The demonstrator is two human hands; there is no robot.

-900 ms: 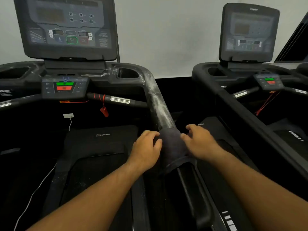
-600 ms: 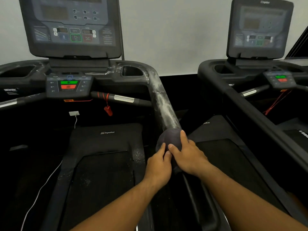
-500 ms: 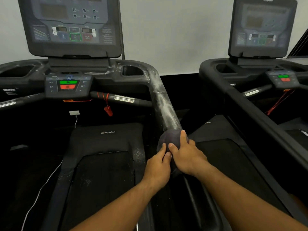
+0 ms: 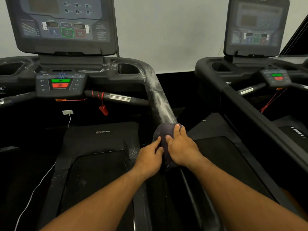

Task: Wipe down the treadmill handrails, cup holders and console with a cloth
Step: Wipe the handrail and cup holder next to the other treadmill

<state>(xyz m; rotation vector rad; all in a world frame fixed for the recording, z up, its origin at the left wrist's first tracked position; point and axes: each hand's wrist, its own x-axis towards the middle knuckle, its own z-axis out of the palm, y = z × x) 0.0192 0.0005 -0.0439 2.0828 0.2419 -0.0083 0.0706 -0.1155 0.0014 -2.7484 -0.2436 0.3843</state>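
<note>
Your right grip [image 4: 181, 147] lies over the dark cloth [image 4: 162, 130], fingers curled round it and clamped on it where it wraps the handrail [image 4: 160, 100]. Your left grip [image 4: 149, 161] sits just beside the right one, on its left, thumb and forefinger pinching the near side of the same cloth. The two grips almost touch, and the cloth bulges into a rounded lump just ahead of your right fingertips.

Left of and below the left grip runs the black treadmill deck [image 4: 96, 172], speckled with pale flecks along its near edge; a white cable [image 4: 33, 192] trails across its far left side.

Beyond the grips the handrail rises away from you, streaked with whitish residue all the way to its bend. At that bend, ahead and to the left, is the cup holder [image 4: 127, 68], its rim smeared too. Further left of it hangs a red safety clip [image 4: 103, 110] from the crossbar, and next to that sits the small control panel [image 4: 60, 84] with a green and a red button. Above stands the console [image 4: 63, 25], tilted toward you.

Well off to the right of the right grip stands a second treadmill [image 4: 233, 100].
</note>
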